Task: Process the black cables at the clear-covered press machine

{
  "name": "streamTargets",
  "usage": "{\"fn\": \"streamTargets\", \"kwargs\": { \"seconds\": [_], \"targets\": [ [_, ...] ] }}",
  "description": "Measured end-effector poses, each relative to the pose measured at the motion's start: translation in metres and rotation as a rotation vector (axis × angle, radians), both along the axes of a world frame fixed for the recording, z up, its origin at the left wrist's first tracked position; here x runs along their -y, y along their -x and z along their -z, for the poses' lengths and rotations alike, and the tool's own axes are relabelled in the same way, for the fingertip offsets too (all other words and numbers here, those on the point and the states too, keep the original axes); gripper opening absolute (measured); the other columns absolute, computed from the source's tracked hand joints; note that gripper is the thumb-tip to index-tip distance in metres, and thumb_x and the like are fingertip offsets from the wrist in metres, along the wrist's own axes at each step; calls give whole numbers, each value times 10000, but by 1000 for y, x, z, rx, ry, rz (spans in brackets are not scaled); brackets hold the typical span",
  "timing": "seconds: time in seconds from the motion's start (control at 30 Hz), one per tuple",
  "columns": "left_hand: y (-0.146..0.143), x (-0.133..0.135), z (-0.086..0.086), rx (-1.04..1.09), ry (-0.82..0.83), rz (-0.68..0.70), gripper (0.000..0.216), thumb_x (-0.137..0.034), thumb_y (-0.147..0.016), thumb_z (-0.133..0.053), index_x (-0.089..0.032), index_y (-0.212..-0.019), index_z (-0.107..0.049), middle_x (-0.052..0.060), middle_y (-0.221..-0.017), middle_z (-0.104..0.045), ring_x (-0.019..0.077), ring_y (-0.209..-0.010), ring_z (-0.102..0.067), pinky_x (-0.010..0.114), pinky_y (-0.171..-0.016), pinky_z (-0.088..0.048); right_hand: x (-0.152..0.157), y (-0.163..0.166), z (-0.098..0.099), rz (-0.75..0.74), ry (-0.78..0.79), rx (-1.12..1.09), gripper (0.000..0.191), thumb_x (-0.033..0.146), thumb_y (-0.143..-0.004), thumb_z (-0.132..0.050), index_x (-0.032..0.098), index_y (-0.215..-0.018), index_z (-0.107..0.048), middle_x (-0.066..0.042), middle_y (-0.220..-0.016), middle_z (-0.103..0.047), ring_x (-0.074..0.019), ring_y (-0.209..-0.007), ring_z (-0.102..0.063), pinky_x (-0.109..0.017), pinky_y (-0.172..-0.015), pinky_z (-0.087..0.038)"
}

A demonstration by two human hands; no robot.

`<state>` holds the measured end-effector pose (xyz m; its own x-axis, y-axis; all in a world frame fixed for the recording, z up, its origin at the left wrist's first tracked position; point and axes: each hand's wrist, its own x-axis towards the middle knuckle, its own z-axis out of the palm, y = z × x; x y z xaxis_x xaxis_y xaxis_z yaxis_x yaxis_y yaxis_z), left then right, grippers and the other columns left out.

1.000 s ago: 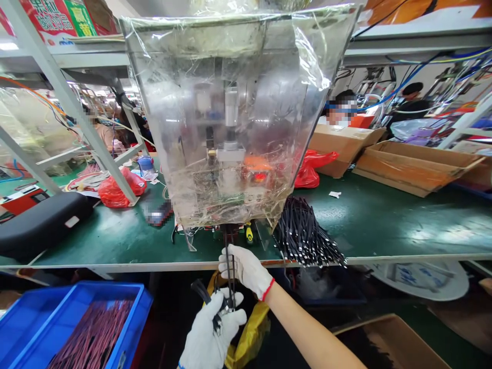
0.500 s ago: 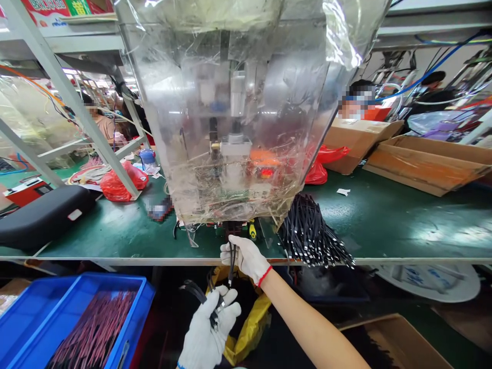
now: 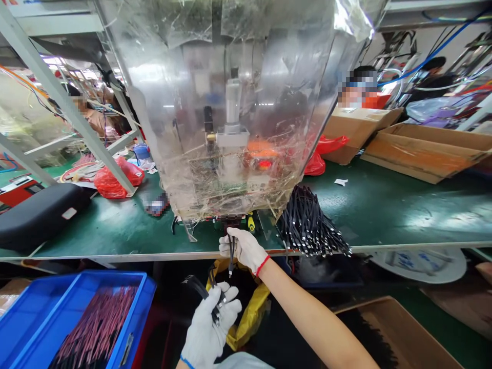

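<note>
My right hand (image 3: 243, 248), in a white glove, is closed around a thin black cable (image 3: 231, 256) just under the machine's slot at the table's front edge. One cable end hangs below the fingers. My gloved left hand (image 3: 209, 328) sits lower, gripping a bunch of black cables (image 3: 200, 290) that stick out to the upper left. A machine under a clear plastic cover (image 3: 238, 113) stands on the green table (image 3: 384, 210) right above both hands. A heap of black cables with metal tips (image 3: 307, 225) lies to the right of the machine.
A blue bin of reddish wires (image 3: 77, 323) stands low left, a yellow bag (image 3: 249, 318) under my hands, and an open cardboard box (image 3: 392, 338) low right. On the table are red bags (image 3: 115, 179), a black case (image 3: 38, 215) and cardboard boxes (image 3: 418, 154). Other people sit behind.
My right hand has moved up towards the machine's slot, and the cable no longer stretches taut between the two hands. My left hand has kept its bunch.
</note>
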<state>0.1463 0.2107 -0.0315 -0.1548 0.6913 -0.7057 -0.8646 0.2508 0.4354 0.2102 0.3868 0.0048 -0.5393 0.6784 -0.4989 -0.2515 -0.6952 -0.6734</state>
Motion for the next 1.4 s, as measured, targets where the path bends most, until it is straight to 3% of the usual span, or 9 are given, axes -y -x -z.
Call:
{"fn": "streamTargets", "kwargs": {
  "seconds": [0.17, 0.33, 0.47, 0.63, 0.83, 1.0, 1.1, 1.2, 1.4],
  "targets": [
    [3, 9, 9, -15, -52, 56, 336, -285, -758, -724, -130, -1032, -607, 35, -775, -628, 57, -575, -583, 126, -480, -456, 1, -29, 22, -202, -54, -117, 311, 359, -908, -490, 86, -821, -610, -112, -755, -704, -177, -573, -673, -317, -557, -569],
    [16, 33, 29, -183, 0, 320, 322, -336, -735, -738, -166, -985, -627, 5, -790, -614, 30, -570, -552, 89, -441, -368, 32, -68, 88, -459, 37, -113, 524, 548, -894, -448, 61, -922, -639, -124, -702, -697, -216, -553, -682, -318, -485, -559],
    [24, 48, 44, -363, -44, 637, 350, -462, -784, -642, -143, -925, -615, -39, -547, -519, 23, -380, -374, 138, -358, -243, 60, -68, 132, -169, 62, -94, 352, 438, -839, -596, 102, -933, -642, -75, -772, -704, -161, -568, -676, -291, -540, -572],
    [21, 46, 44, -532, 61, 672, 385, -526, -789, -591, -159, -904, -572, -68, -537, -451, 26, -394, -319, 160, -387, -191, 59, -54, 161, 60, -40, 74, 318, 406, -730, -703, 101, -790, -631, -54, -628, -661, -137, -454, -605, -266, -460, -528],
    [23, 43, 52, -622, 0, 703, 378, -539, -818, -525, -171, -891, -570, -60, -562, -455, 45, -404, -349, 188, -391, -197, 41, -49, 175, 279, -16, 32, 294, 392, -719, -713, 120, -779, -620, -20, -628, -636, -106, -459, -574, -222, -433, -485],
    [30, 42, 54, -682, 12, 754, 410, -555, -789, -549, -172, -932, -588, -54, -593, -471, 53, -428, -365, 186, -396, -219, 53, -53, 174, -40, 296, -142, 423, 535, -792, -606, 119, -863, -632, -38, -708, -665, -136, -528, -624, -264, -494, -520],
    [33, 42, 54, -695, 40, 804, 410, -544, -767, -580, -167, -925, -596, -52, -581, -470, 56, -422, -355, 194, -395, -224, 64, -49, 170, -112, 309, -217, 420, 507, -816, -602, 110, -950, -640, -45, -754, -682, -148, -591, -650, -277, -551, -533],
    [33, 44, 57, -687, 52, 820, 399, -535, -785, -563, -165, -929, -598, -55, -580, -460, 54, -419, -345, 201, -399, -220, 67, -43, 165, -24, 279, -253, 290, 370, -810, -656, 125, -964, -630, -34, -775, -687, -141, -634, -655, -280, -615, -538],
    [26, 43, 67, -719, 83, 693, 476, -598, -767, -546, -169, -969, -587, -51, -597, -481, 63, -417, -385, 201, -404, -250, 68, -43, 169, 273, 337, -206, 274, 384, -770, -701, 165, -831, -548, -63, -881, -682, -163, -789, -677, -294, -759, -547]
  ]
}}
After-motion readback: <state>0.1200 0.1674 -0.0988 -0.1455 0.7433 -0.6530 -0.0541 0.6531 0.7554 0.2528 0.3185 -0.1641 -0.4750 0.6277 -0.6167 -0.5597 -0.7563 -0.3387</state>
